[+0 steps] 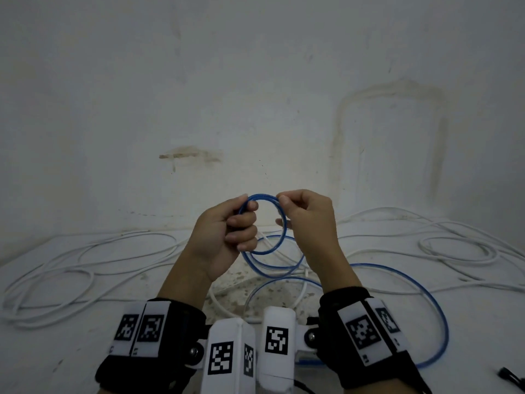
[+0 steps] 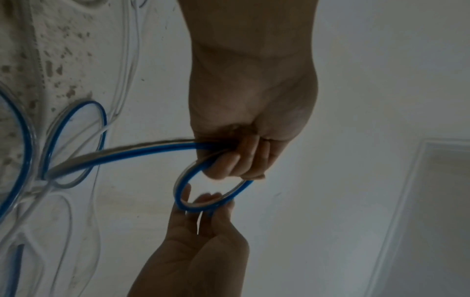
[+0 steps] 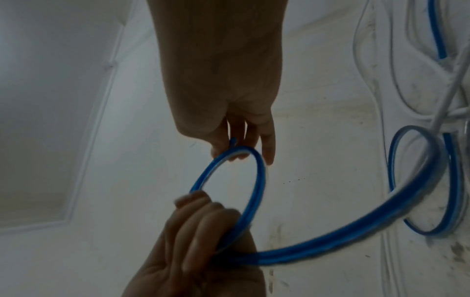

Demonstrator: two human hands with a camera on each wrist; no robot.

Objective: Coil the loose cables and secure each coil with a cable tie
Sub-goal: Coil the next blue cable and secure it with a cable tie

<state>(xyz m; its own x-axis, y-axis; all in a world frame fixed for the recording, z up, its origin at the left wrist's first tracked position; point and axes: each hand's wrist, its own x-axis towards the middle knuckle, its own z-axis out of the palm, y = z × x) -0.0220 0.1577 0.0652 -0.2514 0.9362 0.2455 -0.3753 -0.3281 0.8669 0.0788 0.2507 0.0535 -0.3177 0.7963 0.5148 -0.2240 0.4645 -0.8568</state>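
Observation:
A blue cable is wound into a small coil [image 1: 262, 196] held up in the air between both hands. My left hand [image 1: 241, 226] grips the coil's left side with curled fingers. My right hand [image 1: 287, 206] pinches the top right of the coil between thumb and forefinger. In the left wrist view my left hand [image 2: 236, 160] closes on the coil [image 2: 183, 191], and the right hand's fingers [image 2: 203, 217] touch its far side. The right wrist view shows my right hand [image 3: 241, 144] on the coil [image 3: 259, 180]. The rest of the blue cable [image 1: 437, 317] trails down in loose loops.
Loose white cables lie in tangled loops at the left [image 1: 71, 268] and at the right [image 1: 460, 251] of the pale, speckled surface. A black cable tie [image 1: 511, 379] lies at the near right corner. A stained white wall [image 1: 255, 95] rises close behind.

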